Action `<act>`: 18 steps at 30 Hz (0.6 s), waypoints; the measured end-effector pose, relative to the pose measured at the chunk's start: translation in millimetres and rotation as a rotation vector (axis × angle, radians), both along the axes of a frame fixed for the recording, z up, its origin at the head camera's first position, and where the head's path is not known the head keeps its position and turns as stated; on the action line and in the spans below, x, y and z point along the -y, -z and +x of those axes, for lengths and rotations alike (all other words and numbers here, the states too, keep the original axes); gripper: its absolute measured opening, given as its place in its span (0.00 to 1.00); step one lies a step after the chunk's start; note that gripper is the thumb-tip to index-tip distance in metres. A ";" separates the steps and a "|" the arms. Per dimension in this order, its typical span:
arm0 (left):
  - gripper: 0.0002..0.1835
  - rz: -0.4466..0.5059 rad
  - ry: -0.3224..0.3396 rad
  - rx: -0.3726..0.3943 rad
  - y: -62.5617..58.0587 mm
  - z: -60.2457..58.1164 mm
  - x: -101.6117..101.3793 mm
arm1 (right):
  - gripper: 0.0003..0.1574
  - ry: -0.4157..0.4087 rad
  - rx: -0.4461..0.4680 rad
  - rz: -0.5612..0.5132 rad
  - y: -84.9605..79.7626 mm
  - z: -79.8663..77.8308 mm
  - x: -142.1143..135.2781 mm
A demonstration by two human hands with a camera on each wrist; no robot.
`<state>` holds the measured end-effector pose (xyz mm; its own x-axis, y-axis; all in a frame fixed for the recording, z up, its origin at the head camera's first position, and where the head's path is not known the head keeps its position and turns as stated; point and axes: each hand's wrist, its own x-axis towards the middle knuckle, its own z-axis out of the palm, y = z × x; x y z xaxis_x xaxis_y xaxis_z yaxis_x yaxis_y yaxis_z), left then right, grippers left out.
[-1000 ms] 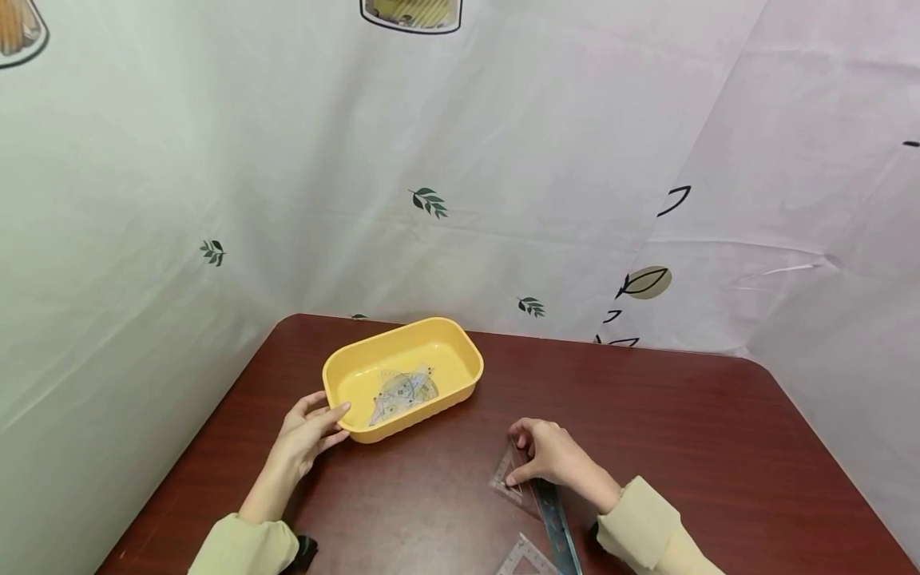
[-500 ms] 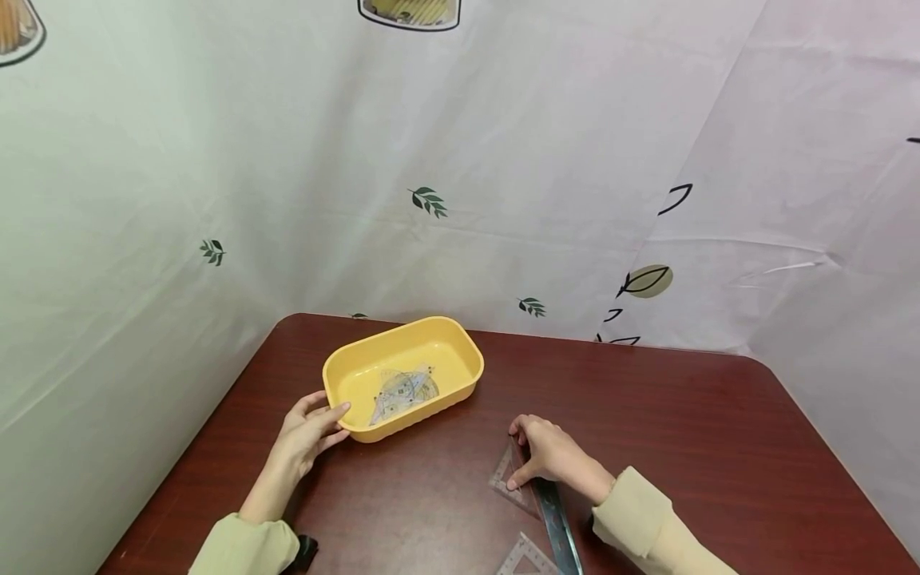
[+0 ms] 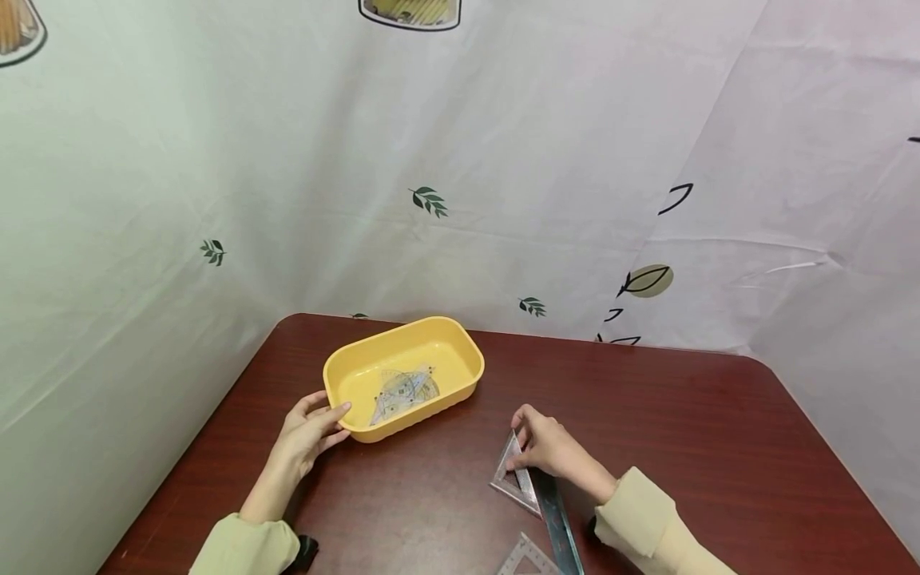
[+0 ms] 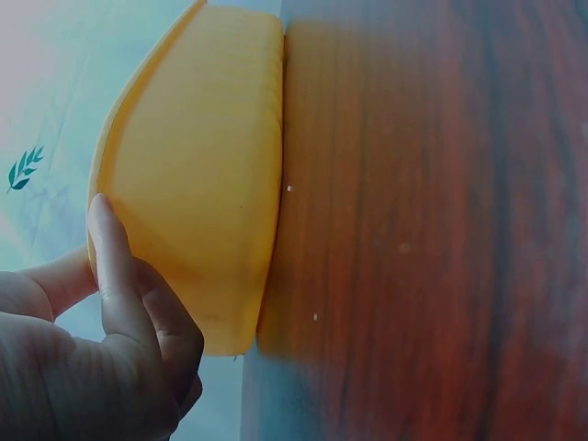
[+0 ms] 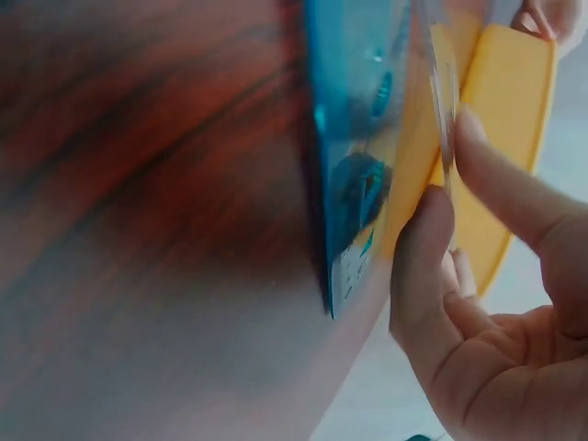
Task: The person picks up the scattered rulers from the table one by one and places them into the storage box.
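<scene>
My left hand (image 3: 305, 438) grips the near left corner of a yellow tray (image 3: 460, 382), thumb over the rim and fingers along the outer wall. In the left wrist view the fingers press the tray's side (image 4: 193, 175). Inside it lie clear plastic drawing tools (image 3: 404, 393), overlapping, one a round-edged protractor. My right hand (image 3: 553, 449) pinches a clear set square (image 3: 528, 497) between thumb and fingers, tilted up from the table. Right beside it lies a steel-looking ruler (image 3: 559, 523), bluish in the right wrist view. A second clear set square (image 3: 526, 557) is cut off at the bottom edge.
The dark red-brown table (image 3: 647, 399) extends to the right of the tray. Pale patterned cloth (image 3: 460, 263) hangs behind it and at both sides. A black object (image 3: 305, 551) shows by the left sleeve.
My right hand has tilted the set square up off the table; before, it lay flat under the fingers. The left hand and tray keep their place.
</scene>
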<state>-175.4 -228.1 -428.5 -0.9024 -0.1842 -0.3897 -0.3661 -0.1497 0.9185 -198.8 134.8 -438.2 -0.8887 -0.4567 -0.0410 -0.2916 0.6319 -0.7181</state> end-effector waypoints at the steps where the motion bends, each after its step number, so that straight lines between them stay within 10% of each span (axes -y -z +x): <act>1: 0.42 -0.001 0.001 0.000 0.0 0.0 0.2 | 0.26 -0.005 0.028 -0.033 -0.3 -1.3 -0.8; 6: 0.42 -0.004 0.001 0.002 0.0 -0.2 0.3 | 0.11 -0.033 0.181 -0.176 -3.1 -8.3 -3.4; 18: 0.42 0.000 -0.003 0.005 0.0 -0.1 0.3 | 0.17 -0.006 0.349 -0.373 -14.4 -25.5 12.6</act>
<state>-175.6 -228.4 -428.5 -0.9000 -0.1872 -0.3937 -0.3698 -0.1506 0.9168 -224.2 122.2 -423.8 -0.8485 -0.5018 -0.1679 0.0027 0.3132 -0.9497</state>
